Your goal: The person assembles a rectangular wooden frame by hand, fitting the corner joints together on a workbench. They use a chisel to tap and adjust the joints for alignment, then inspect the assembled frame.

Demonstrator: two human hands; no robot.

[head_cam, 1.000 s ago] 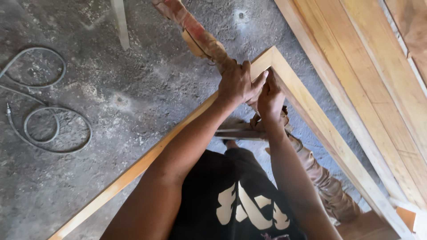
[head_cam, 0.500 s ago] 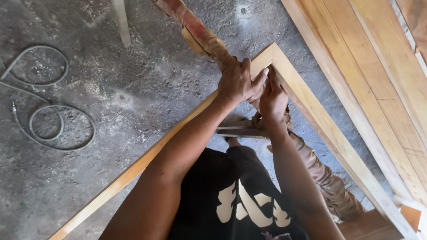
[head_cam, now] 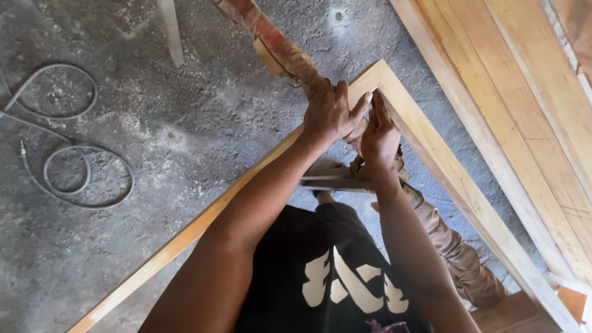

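My left hand (head_cam: 332,111) is closed around the lower end of a worn reddish-brown wooden bar (head_cam: 277,46) that slants up to the top edge. It sits right at the mitred corner of a pale wooden frame (head_cam: 394,92). My right hand (head_cam: 377,140) is beside it, fingers together and pressed up against the inside of that corner. What it holds is hidden. Below both hands a thin flat strip (head_cam: 333,182) lies crosswise. My black printed shirt and brown trousers (head_cam: 456,246) fill the lower part of the view.
The frame rests on a dusty grey concrete floor (head_cam: 203,123). A grey coiled cable (head_cam: 86,179) lies at the left. Long pale planks (head_cam: 530,92) run along the right side. A thin wood strip (head_cam: 169,31) lies at the top.
My right hand has crept slightly up into the frame's corner. My left hand keeps its grip on the bar. The view has shifted a little.
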